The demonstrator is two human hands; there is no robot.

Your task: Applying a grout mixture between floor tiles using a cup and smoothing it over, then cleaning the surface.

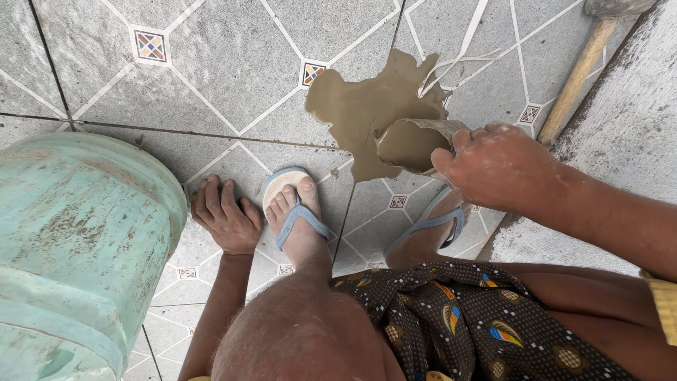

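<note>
Currently, in the head view, your right hand (504,166) grasps a small tilted scoop-like container (416,143), brown with wet slurry, its mouth low over the floor. A brown puddle of thin cement-coloured slurry (367,106) spreads on the grey patterned floor tiles (226,63) directly beside and beneath the container; container and puddle appear to touch. Your left hand (224,217) is released, fingers spread, palm flat on the tile just beside your left foot in a blue-strapped sandal (296,212). A large, worn turquoise plastic bucket (77,247) stands near that hand, to its left. A wooden handle (578,77) lies along the rough grey cement ledge (627,127) at the right, well apart from the puddle.

Judged step: slurry is being applied onto the tiles. The next move calls for a steady tilt and a firm grip; keep the left palm braced and both sandals out of the wet area.
</note>
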